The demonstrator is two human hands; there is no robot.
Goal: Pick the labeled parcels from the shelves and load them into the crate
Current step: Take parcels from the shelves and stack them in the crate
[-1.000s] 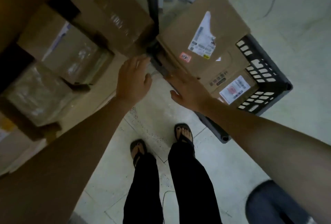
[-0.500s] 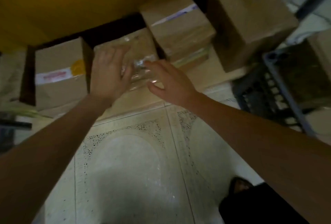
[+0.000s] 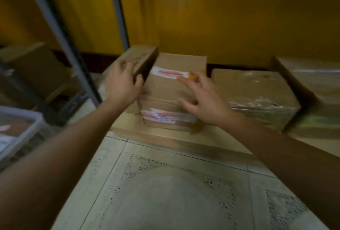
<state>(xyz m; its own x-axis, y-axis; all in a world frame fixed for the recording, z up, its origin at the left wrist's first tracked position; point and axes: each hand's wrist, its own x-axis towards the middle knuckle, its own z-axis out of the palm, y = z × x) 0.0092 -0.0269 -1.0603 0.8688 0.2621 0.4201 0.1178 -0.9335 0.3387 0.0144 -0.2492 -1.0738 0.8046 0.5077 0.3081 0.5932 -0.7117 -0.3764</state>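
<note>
Parcels of brown cardboard sit in a row on the low wooden shelf board against the yellow wall, and we reach both bare arms toward the middle one, a taped brown box with white, red-printed labels on its top and its front face. Our left hand spreads flat with its fingers splayed over the left edge of this box, lying partly on the narrower brown carton just beside it; the thumb points at the box's side. Our right hand lies open on the top right of the labeled box, its fingers fanned toward the upper label, closed on nothing. Neither hand grips the box, as far as the blur lets us tell. To the right lies a flatter cardboard parcel wrapped in clear plastic film, apart from our right hand. At far left, a pale grey plastic crate shows beside grey metal shelf posts. Pale patterned floor tiles lie below our arms.
</note>
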